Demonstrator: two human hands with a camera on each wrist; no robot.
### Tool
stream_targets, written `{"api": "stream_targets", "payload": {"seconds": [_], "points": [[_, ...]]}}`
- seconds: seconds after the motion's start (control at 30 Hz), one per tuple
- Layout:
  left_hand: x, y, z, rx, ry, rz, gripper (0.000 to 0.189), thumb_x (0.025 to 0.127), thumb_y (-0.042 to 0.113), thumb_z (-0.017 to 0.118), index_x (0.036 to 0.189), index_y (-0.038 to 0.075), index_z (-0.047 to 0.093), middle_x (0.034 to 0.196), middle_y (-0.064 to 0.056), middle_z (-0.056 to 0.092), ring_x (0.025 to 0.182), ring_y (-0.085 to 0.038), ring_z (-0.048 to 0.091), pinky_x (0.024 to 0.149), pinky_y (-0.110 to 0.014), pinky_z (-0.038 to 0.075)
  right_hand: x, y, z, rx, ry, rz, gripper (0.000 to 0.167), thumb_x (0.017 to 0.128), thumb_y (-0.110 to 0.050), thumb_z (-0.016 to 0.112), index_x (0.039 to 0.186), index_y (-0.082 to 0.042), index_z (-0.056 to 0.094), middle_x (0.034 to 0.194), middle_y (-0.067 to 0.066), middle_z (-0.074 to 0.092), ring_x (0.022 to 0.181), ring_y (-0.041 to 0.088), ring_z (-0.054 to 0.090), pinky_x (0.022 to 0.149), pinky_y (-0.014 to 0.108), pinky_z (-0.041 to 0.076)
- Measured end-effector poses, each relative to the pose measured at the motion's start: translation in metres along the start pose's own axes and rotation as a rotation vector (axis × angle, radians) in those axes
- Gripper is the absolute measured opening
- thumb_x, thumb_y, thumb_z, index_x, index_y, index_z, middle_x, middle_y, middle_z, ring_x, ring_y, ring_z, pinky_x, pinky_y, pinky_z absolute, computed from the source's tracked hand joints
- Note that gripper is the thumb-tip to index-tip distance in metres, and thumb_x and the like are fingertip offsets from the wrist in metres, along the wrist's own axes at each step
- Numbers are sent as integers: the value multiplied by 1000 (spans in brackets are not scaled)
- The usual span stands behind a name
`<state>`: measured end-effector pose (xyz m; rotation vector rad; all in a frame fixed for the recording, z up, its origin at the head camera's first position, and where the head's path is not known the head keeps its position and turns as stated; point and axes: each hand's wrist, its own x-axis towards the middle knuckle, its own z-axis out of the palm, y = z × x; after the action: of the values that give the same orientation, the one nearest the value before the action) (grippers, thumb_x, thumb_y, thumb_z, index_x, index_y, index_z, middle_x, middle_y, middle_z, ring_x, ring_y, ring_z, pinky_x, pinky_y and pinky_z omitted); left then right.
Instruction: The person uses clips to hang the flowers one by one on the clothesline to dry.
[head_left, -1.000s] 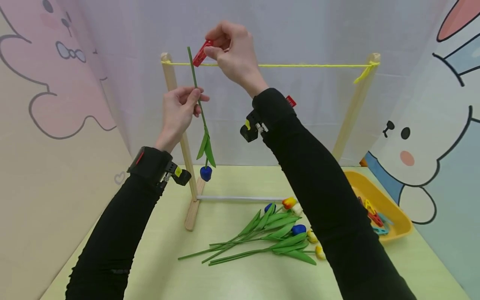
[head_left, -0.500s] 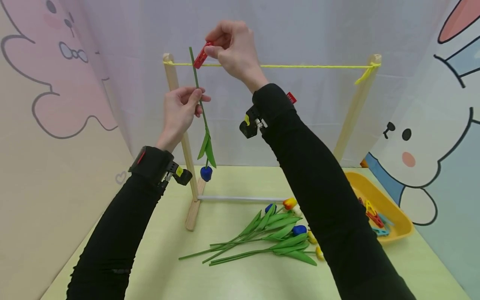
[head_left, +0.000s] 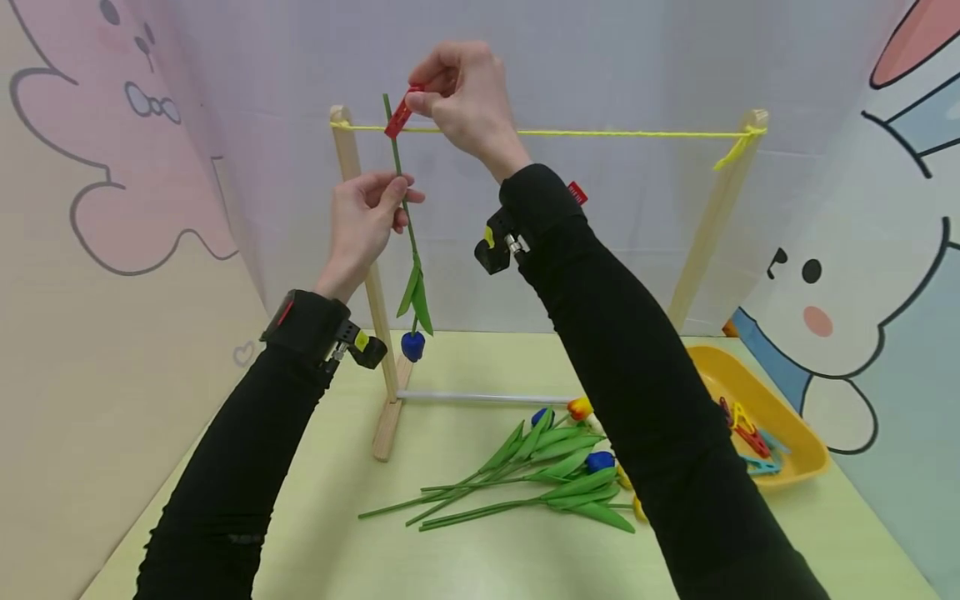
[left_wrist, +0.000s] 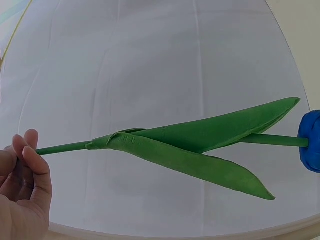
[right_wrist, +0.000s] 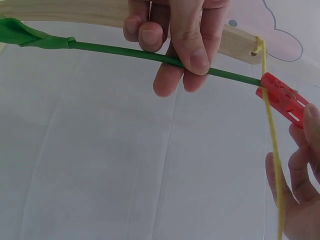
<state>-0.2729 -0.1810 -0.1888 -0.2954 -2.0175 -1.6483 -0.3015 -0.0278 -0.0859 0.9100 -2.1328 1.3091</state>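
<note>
My left hand (head_left: 363,221) pinches the green stem of a blue tulip (head_left: 412,347), which hangs head down near the left post. In the left wrist view its two long leaves (left_wrist: 200,132) and part of the blue bloom (left_wrist: 311,142) show. Higher up, my right hand (head_left: 474,102) pinches a red clothespin (head_left: 400,117) by its upper end. The clothespin's lower end overlaps both the stem and the yellow string (head_left: 615,133). Seen from the right wrist, the jaws of the clothespin (right_wrist: 285,98) straddle the string right at the stem's end.
Two wooden posts (head_left: 712,221) carry the string, with a pale bar (head_left: 487,397) low between them. Several tulips (head_left: 525,483) lie on the table (head_left: 315,517), some blooms behind my right sleeve. A yellow basket (head_left: 806,454) at right holds clothespins (head_left: 750,433).
The clothespin has shifted slightly from beside the stem to across it, at the string. Both hands keep their grips and barely move. The view has shifted a little.
</note>
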Motion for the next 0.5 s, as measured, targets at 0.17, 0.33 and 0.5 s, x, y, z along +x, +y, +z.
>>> {"api": "stream_targets", "payload": {"seconds": [0.17, 0.33, 0.5], "points": [[0, 1, 1, 5, -6, 3, 26, 101, 19, 61, 114, -1, 70, 85, 3, 75, 56, -10, 53, 59, -14, 50, 1, 1, 0, -12, -2, -11, 18, 96, -8, 67, 109, 3, 72, 94, 8, 68, 79, 8, 57, 80, 18, 49], [0, 2, 2, 9, -11, 6, 26, 101, 19, 61, 115, -1, 69, 84, 4, 74, 57, -11, 54, 60, -15, 50, 0, 1, 0, -9, -8, -6, 19, 95, -9, 68, 108, 4, 72, 101, 16, 71, 79, 10, 60, 79, 18, 50], [1, 1, 3, 4, -14, 7, 25, 101, 18, 61, 114, -2, 70, 84, 1, 75, 57, -12, 54, 59, -15, 50, 0, 0, 0, -11, -14, 23, 18, 95, -10, 69, 108, 3, 73, 97, 12, 70, 79, 9, 59, 76, 19, 48]]}}
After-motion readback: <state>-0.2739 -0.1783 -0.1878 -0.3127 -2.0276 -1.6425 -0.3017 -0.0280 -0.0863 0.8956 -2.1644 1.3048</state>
